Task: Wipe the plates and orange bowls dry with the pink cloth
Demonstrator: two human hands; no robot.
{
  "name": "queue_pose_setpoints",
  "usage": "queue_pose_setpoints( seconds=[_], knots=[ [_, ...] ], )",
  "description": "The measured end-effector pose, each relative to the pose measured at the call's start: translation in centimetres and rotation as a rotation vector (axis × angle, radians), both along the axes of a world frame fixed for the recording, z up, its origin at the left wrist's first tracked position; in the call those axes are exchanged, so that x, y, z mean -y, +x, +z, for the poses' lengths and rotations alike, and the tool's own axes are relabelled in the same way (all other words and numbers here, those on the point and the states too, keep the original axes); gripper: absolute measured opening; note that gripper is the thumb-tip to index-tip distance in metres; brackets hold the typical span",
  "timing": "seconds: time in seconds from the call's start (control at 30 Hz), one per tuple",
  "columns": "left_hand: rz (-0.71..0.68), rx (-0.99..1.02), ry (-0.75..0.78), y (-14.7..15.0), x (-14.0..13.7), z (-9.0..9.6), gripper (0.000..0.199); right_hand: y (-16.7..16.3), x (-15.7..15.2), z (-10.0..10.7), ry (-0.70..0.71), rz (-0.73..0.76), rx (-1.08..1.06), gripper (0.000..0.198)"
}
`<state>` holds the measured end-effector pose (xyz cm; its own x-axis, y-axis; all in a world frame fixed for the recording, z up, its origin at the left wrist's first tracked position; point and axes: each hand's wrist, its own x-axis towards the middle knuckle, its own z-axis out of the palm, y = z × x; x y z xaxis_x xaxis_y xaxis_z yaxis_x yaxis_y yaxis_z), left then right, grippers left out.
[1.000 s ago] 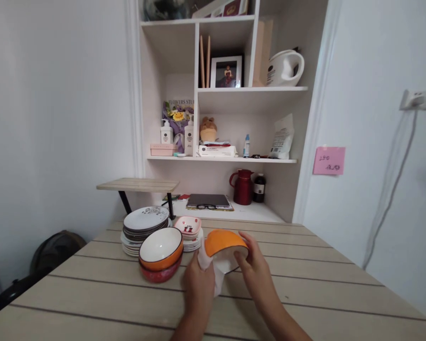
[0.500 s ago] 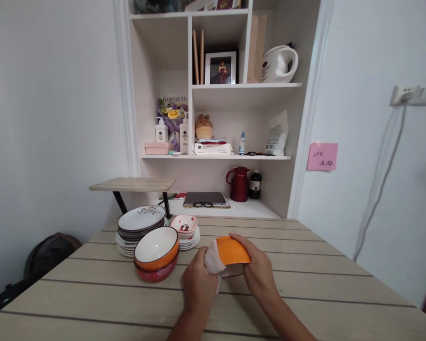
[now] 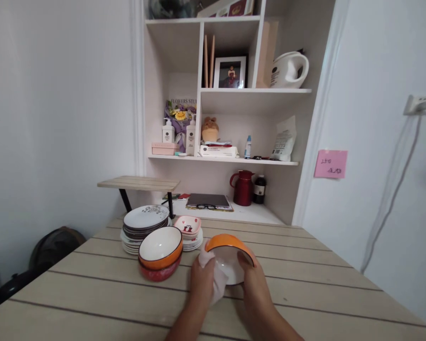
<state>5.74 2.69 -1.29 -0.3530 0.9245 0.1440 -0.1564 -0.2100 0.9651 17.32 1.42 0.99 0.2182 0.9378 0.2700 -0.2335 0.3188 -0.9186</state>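
Observation:
An orange bowl (image 3: 230,240) is tilted on its side above the table, its white inside turned toward me. My right hand (image 3: 252,279) grips its right rim, thumb inside. My left hand (image 3: 203,279) is closed on a pale cloth (image 3: 219,280), pressed against the bowl's left edge; part of the cloth hangs below. To the left, another orange bowl (image 3: 160,246) with a white inside rests tilted in a red bowl (image 3: 160,273). Behind them stand a stack of plates (image 3: 146,217) and small pink-and-white dishes (image 3: 188,225) on white saucers (image 3: 193,242).
A low wooden stand (image 3: 138,183) rises behind the plates. At the table's (image 3: 326,284) far side, a shelf unit holds a laptop (image 3: 208,201) with glasses, a red jug (image 3: 243,188) and a dark bottle (image 3: 259,189). A pink note (image 3: 331,164) sticks to the right wall.
The held bowl has turned from showing its orange outside to showing its white inside. My left hand's cloth now hangs lower and more spread. The camera view has shifted slightly.

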Motion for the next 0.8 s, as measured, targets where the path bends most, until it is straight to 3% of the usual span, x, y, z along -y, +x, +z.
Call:
queue_pose_setpoints(
  seconds=[0.13, 0.27, 0.37, 0.5, 0.67, 0.8],
  knots=[
    [0.078, -0.13, -0.038, -0.8, 0.2, 0.0, 0.023, 0.7, -0.8, 0.3, -0.031, 0.001, 0.106, 0.04],
    [0.186, -0.378, -0.087, -1.5, 0.6, 0.7, 0.029, 1.9, -1.1, 1.0, 0.159, -0.207, 0.363, 0.05],
    [0.235, -0.647, -0.141, -1.5, 1.2, 1.2, 0.03, 2.6, -0.9, 1.4, 0.257, -0.24, 0.49, 0.056],
    [0.165, -0.818, 0.024, -1.1, 1.7, 1.2, 0.031, 3.1, -0.5, 1.8, 0.313, -0.222, 0.599, 0.062],
    [0.14, -0.853, 0.052, -1.2, 1.3, 0.9, 0.031, 3.2, -0.5, 1.6, 0.278, -0.254, 0.534, 0.054],
    [0.153, -0.667, 0.05, -1.7, 0.7, 0.8, 0.032, 2.5, -0.6, 1.1, 0.256, -0.231, 0.472, 0.053]
  ],
)
